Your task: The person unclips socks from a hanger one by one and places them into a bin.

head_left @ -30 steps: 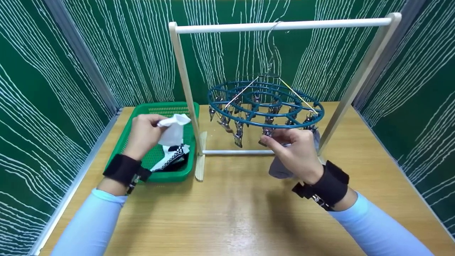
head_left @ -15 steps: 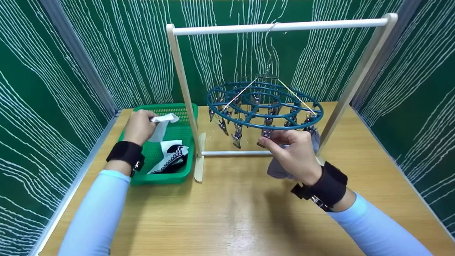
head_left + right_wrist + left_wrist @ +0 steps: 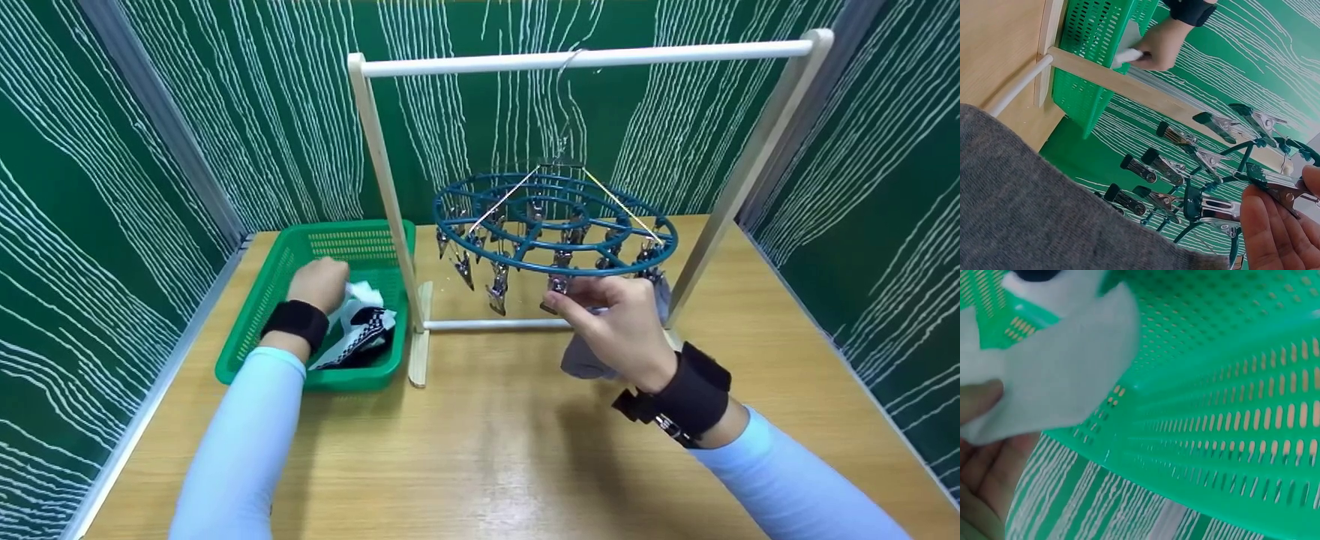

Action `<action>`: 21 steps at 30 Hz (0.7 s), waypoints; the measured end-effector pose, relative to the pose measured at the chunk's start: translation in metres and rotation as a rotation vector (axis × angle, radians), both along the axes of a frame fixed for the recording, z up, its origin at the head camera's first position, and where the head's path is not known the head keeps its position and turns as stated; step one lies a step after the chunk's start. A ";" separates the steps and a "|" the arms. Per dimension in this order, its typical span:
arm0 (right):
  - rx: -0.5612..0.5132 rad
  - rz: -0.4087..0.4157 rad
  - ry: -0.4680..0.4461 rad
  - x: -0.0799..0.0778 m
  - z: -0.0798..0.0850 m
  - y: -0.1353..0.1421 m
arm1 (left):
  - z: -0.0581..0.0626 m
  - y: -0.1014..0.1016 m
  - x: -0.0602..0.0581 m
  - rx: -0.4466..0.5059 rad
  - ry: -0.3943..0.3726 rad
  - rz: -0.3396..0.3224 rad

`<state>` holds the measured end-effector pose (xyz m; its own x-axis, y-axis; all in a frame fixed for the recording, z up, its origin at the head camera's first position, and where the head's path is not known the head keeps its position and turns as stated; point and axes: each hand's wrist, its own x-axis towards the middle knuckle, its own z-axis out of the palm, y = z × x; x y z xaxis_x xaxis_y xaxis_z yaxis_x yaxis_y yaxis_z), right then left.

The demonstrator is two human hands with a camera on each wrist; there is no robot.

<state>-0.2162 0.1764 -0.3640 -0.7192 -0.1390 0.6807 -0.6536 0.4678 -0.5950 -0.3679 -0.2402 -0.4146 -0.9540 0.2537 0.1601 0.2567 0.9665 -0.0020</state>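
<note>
My left hand [image 3: 319,286] is over the green basket [image 3: 229,352] and pinches a white sock [image 3: 1067,377] between thumb and fingers; in the head view the hand covers much of it. Below lies a black-and-white checkered sock [image 3: 364,334] with dark cloth beside it. At the round teal hanger [image 3: 540,268], my right hand [image 3: 626,322] pinches a metal clip [image 3: 1278,185] between thumb and fingers. A grey sock [image 3: 589,360] hangs behind that hand and fills the lower left of the right wrist view [image 3: 1044,197].
A wooden stand with a white top rail [image 3: 675,52] bears the hanger by its hook. Several other metal clips [image 3: 497,289] dangle from the hanger's rings. The stand's left post [image 3: 382,165] rises beside the basket. Green walls with white streaks enclose the wooden table [image 3: 480,450].
My left hand first drew left with the white sock, then came back right and lower over the basket. My right hand has stayed at the clip. The view has shifted slightly.
</note>
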 end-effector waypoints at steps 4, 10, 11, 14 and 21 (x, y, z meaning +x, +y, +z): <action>-0.004 0.000 0.003 0.000 -0.001 0.000 | -0.010 0.003 -0.001 -0.041 -0.155 -0.040; -0.014 0.029 -0.010 -0.001 0.000 -0.001 | -0.013 0.012 0.006 -0.010 -0.426 0.014; -0.016 0.034 -0.011 -0.001 0.000 -0.001 | -0.013 0.014 0.007 -0.008 -0.460 0.021; -0.022 0.042 -0.008 -0.001 0.000 -0.001 | -0.014 0.016 0.009 0.005 -0.532 0.032; -0.016 0.033 -0.006 -0.001 -0.002 0.000 | -0.014 0.012 0.009 0.037 -0.590 0.035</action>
<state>-0.2176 0.1763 -0.3657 -0.7182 -0.1515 0.6791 -0.6651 0.4361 -0.6061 -0.3585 -0.2281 -0.4290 -0.8920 0.2247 -0.3922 0.1717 0.9711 0.1658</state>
